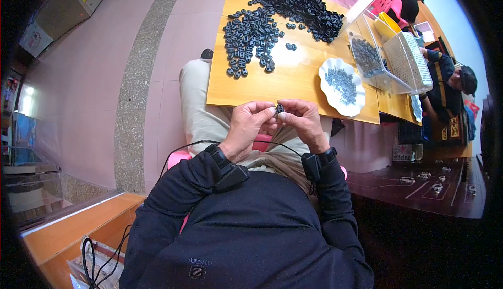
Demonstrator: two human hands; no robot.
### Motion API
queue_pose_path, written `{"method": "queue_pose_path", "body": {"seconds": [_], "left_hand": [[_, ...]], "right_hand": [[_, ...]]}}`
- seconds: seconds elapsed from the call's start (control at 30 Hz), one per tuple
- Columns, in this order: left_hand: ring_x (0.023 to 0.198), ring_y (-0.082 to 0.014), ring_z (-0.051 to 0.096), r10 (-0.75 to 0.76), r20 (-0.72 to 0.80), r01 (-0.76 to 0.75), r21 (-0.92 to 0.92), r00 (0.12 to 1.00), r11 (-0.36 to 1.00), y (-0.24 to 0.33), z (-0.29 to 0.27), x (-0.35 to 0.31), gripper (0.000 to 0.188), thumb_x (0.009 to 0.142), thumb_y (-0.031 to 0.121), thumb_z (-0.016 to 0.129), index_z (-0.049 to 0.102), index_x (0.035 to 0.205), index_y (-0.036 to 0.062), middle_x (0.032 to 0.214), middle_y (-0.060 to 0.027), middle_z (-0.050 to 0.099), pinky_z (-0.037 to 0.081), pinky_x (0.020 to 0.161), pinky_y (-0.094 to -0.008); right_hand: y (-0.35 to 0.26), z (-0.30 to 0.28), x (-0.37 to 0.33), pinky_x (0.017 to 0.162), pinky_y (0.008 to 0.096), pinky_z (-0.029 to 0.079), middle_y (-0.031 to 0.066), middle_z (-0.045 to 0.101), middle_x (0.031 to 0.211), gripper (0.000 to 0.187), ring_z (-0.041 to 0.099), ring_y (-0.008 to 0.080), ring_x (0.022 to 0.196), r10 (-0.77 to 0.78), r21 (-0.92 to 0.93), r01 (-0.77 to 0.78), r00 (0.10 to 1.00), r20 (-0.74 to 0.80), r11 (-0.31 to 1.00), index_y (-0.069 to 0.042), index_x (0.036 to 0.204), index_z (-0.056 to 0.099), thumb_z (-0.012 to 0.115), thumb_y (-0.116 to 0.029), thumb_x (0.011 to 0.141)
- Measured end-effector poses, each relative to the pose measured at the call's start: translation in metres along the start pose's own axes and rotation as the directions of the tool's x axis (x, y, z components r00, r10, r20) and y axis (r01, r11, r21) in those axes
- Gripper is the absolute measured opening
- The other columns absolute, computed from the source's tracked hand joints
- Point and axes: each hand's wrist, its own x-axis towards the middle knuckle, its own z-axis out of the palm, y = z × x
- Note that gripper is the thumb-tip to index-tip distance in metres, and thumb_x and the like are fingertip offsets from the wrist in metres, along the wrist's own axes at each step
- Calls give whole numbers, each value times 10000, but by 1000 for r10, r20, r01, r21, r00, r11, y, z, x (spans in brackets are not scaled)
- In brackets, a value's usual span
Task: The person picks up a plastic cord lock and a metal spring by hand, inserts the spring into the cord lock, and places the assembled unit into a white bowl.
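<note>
Just off the near edge of the wooden table [293, 87], my two hands meet over my lap. My right hand [305, 124] pinches a small black oval plastic piece [281, 108] between thumb and fingers. Against its left side, my left hand [248, 125] is closed, its thumb and index fingertip pressed together. Whatever sits between those fingertips is too small to make out. Similar black two-holed pieces [249, 42] lie spread on the table ahead, beside a dense heap of black pieces [304, 6]. A white scalloped dish [326, 89] to the right holds many small grey parts [341, 84].
Right of the dish stand a clear plastic bin [385, 79] with dark parts and a white perforated basket [411, 61]. Another person [445, 84] sits beyond them. A thin black cable [183, 146] runs between my wrist devices. An open wooden drawer [86, 231] is at lower left.
</note>
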Motion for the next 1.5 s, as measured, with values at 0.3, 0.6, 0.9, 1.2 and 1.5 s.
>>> {"method": "queue_pose_path", "body": {"seconds": [0.3, 0.6, 0.9, 1.2, 1.5], "left_hand": [[675, -87, 629, -10, 11, 10, -6, 1000, 1000, -2, -2, 1, 157, 910, 99, 628, 631, 1019, -14, 835, -51, 663, 552, 626, -223], [712, -93, 634, -37, 39, 38, -13, 999, 999, -1, -2, -1, 140, 895, 72, 647, 641, 1009, -9, 862, -53, 667, 560, 663, -229], [708, -108, 647, -100, 134, 116, -115, 986, 986, 1, -2, -1, 98, 893, 60, 649, 640, 967, -3, 852, -71, 675, 565, 640, -226], [715, -101, 631, -102, 168, 117, -77, 980, 990, 3, -3, -1, 101, 901, 86, 646, 635, 978, 23, 829, -42, 657, 558, 661, -234], [750, -93, 620, -113, 199, 124, -43, 974, 991, 4, -1, 5, 132, 933, 145, 612, 639, 997, 33, 866, -24, 655, 544, 708, -242]], "right_hand": [[0, 1, -1, 720, 241, 536, 87, 691, 960, 284, 648, 122, 823, 9, 29, -9, 1000, -5, 1000, 33, 1115, 641, 682, 14, 834], [-1, 3, -3, 709, 240, 528, 96, 692, 956, 282, 647, 127, 795, -8, 48, 7, 1000, 13, 999, 34, 1124, 640, 670, 5, 845], [-5, 2, -8, 723, 248, 537, 103, 693, 957, 290, 655, 139, 802, -3, 129, 0, 1000, 27, 992, 38, 1118, 641, 685, 0, 833], [-10, 9, -6, 750, 247, 548, 84, 689, 963, 278, 652, 120, 825, -14, 131, 9, 999, 33, 991, 48, 1095, 646, 691, 15, 823], [-7, 6, -4, 801, 260, 539, 78, 674, 1023, 280, 640, 123, 899, 0, 134, -3, 1000, 21, 991, 35, 1140, 625, 660, -5, 865]]}}
